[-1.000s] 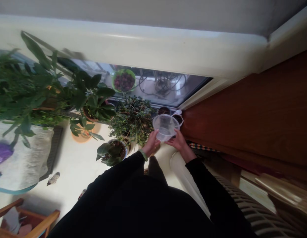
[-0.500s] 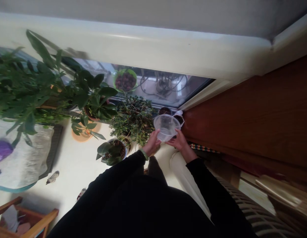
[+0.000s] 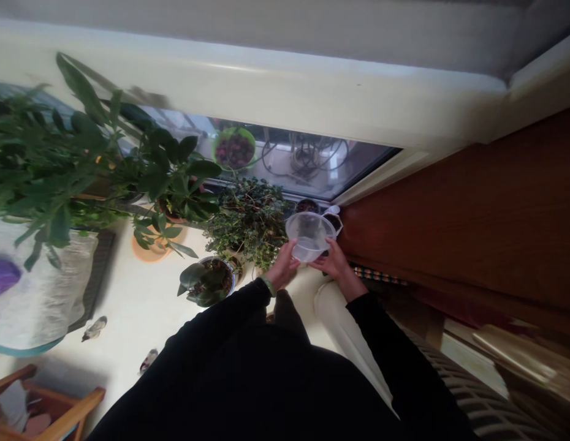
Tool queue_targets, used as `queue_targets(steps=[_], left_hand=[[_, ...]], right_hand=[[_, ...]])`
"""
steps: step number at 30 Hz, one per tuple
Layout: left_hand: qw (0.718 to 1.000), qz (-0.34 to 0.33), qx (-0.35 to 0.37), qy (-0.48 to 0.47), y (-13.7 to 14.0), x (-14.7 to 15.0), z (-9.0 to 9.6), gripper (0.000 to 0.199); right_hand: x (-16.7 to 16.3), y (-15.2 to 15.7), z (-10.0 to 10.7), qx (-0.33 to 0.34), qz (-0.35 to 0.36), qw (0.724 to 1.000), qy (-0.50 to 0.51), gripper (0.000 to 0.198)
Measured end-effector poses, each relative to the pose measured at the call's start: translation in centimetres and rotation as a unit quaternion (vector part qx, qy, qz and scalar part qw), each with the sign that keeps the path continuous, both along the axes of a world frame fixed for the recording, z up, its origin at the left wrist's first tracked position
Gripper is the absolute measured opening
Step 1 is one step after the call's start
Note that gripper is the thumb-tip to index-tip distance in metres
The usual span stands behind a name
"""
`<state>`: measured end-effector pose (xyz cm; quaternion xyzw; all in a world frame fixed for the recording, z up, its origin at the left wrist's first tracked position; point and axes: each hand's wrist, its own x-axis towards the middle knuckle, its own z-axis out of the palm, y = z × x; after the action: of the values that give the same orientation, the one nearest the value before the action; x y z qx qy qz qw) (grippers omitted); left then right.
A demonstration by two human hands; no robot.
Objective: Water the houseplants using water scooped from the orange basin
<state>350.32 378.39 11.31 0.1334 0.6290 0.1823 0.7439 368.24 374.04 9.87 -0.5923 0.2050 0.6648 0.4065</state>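
Observation:
A clear round plastic tub (image 3: 309, 233) is held between my two hands in front of me. My left hand (image 3: 283, 267) grips its near left side, thumb at the rim and fingers underneath. On the near right side, my right hand (image 3: 331, 260) is closed round it in the same way. The tub looks see-through, with no contents I can make out. Just beyond it stand a small dark pot of soil (image 3: 307, 206) and a white pot (image 3: 334, 222), partly hidden by the tub. A bushy small-leaved plant (image 3: 248, 217) is left of my hands.
A broad-leaved plant in a blue-rimmed pot (image 3: 223, 275) sits on the floor at left. Taller plants (image 3: 83, 159) crowd the window side. Behind the glass is a green bowl (image 3: 234, 149) of dark round items. A brown wooden panel (image 3: 473, 202) borders the right.
My hands and the tub stay almost in the same place. The view has shifted very slightly.

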Motion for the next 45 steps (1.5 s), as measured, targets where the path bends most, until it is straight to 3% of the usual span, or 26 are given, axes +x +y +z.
queue_targets(steps=[5,11,18,23,27,30,32,34,37,40,42,45], left_hand=[[1.000,-0.007,0.001,-0.012,-0.1,-0.3,-0.1,0.060],[0.999,0.006,0.002,-0.040,-0.3,-0.5,0.7,0.081],[0.998,-0.013,-0.004,-0.054,-0.4,-0.6,2.2,0.088],[0.994,-0.095,0.028,-0.056,-1.2,-2.0,4.8,0.121],[0.975,-0.187,0.122,-0.026,-1.8,-4.9,8.8,0.114],[0.917,-0.288,0.273,-0.042,-0.8,-7.8,12.0,0.080],[0.846,-0.341,0.409,-0.005,1.1,-9.2,13.3,0.058],[0.764,-0.392,0.503,0.094,3.9,-9.8,13.3,0.048],[0.655,-0.472,0.520,0.279,8.2,-10.0,11.6,0.047],[0.576,-0.516,0.506,0.381,10.8,-11.2,9.7,0.048],[0.548,-0.525,0.502,0.414,11.1,-12.8,8.8,0.044],[0.538,-0.530,0.497,0.427,10.2,-15.5,8.0,0.039]], right_hand=[[0.0,-0.1,0.5,0.007,-0.005,1.000,-0.012,0.034],[-0.3,-0.2,1.5,0.014,-0.021,0.999,-0.039,0.023],[-0.3,-1.0,1.7,0.036,-0.036,0.997,-0.049,0.021],[0.0,-1.9,2.0,0.079,-0.042,0.994,-0.066,0.023],[0.5,-2.2,2.5,0.078,-0.028,0.992,-0.093,0.024],[0.8,-2.5,2.7,0.092,-0.006,0.990,-0.108,0.028],[1.0,-2.7,2.8,0.101,0.013,0.987,-0.126,0.034],[1.0,-2.9,3.0,0.111,0.032,0.983,-0.144,0.045],[0.8,-3.0,3.8,0.124,0.061,0.978,-0.159,0.063],[0.3,-3.0,4.9,0.138,0.087,0.973,-0.162,0.073],[-0.2,-2.9,5.6,0.147,0.105,0.971,-0.158,0.075],[-1.2,-2.4,6.3,0.155,0.125,0.968,-0.156,0.071]])
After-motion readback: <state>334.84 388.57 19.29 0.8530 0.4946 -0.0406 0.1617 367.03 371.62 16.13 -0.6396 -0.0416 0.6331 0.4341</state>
